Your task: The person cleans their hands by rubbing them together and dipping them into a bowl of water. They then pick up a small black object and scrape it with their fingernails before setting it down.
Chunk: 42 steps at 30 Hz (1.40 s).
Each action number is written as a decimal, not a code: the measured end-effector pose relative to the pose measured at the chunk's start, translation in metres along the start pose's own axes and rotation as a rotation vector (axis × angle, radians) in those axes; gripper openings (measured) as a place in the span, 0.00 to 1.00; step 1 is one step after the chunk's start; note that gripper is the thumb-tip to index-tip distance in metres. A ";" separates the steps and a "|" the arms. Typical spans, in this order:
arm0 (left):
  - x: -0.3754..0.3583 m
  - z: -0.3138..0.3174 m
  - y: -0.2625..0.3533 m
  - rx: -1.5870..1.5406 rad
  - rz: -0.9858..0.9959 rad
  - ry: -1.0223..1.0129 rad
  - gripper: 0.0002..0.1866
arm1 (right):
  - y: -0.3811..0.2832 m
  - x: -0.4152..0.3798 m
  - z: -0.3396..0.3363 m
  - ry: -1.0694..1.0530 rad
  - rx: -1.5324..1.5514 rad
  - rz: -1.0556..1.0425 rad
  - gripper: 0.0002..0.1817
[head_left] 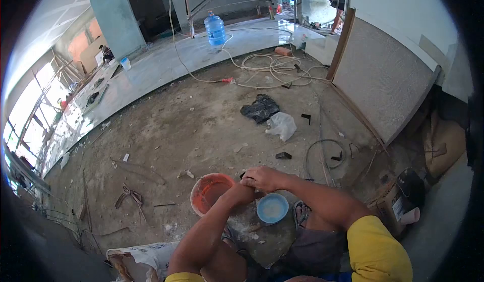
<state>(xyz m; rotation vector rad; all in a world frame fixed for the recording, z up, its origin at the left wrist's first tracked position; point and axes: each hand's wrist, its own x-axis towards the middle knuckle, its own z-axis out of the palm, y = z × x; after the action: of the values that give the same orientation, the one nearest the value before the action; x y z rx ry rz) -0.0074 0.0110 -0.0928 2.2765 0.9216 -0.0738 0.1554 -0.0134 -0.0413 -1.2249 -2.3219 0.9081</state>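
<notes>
My right hand (262, 178) and my left hand (243, 193) meet in front of me, just above the right rim of an orange-red bucket (195, 201). The right fingers are curled closed at the tips of the left hand, which is closed below them. A small dark piece (242, 175) sticks out at the right fingertips; its kind cannot be made out. Most of the left fingers are hidden. Beside the bucket, below my hands, stands a light blue bowl (273, 209) with pale, cloudy contents. The bucket's inside looks reddish and wet.
A torn white sack (151, 256) lies at lower left, near metal pincers (129, 196). Ahead are black plastic (260, 108), a clear bag (282, 126) and a coiled hose (272, 65). A blue water jug (215, 30) stands farther back. A large panel (380, 75) leans right.
</notes>
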 end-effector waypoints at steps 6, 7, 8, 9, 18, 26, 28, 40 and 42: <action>-0.001 -0.003 0.003 -0.010 0.091 0.008 0.25 | 0.002 0.001 0.000 -0.001 0.006 -0.005 0.25; -0.006 -0.010 0.012 -0.019 0.064 0.000 0.25 | 0.002 0.000 0.000 -0.004 0.012 0.013 0.25; -0.009 -0.013 0.018 -0.029 0.037 -0.008 0.24 | 0.002 0.000 0.000 -0.008 0.017 0.030 0.25; -0.006 -0.009 0.012 -0.030 0.036 -0.009 0.24 | 0.002 0.000 0.001 -0.008 0.018 0.031 0.25; 0.008 0.009 -0.011 0.029 0.131 0.033 0.24 | 0.002 0.000 0.001 0.041 0.043 -0.007 0.29; -0.002 -0.003 0.006 0.063 0.001 -0.023 0.25 | 0.000 -0.002 -0.001 -0.032 0.024 0.037 0.26; -0.001 -0.002 0.004 0.042 0.051 -0.008 0.25 | -0.006 -0.004 -0.005 -0.043 0.012 0.049 0.25; -0.006 -0.005 0.010 0.022 0.075 -0.013 0.26 | -0.005 0.000 -0.005 -0.099 0.008 0.043 0.24; -0.015 -0.016 0.021 0.034 0.003 -0.053 0.26 | -0.004 0.002 -0.003 -0.098 0.002 0.030 0.23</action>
<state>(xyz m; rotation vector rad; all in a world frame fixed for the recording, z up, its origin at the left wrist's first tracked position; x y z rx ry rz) -0.0084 0.0011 -0.0645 2.2959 0.8963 -0.1490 0.1540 -0.0127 -0.0369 -1.2432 -2.3833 1.0015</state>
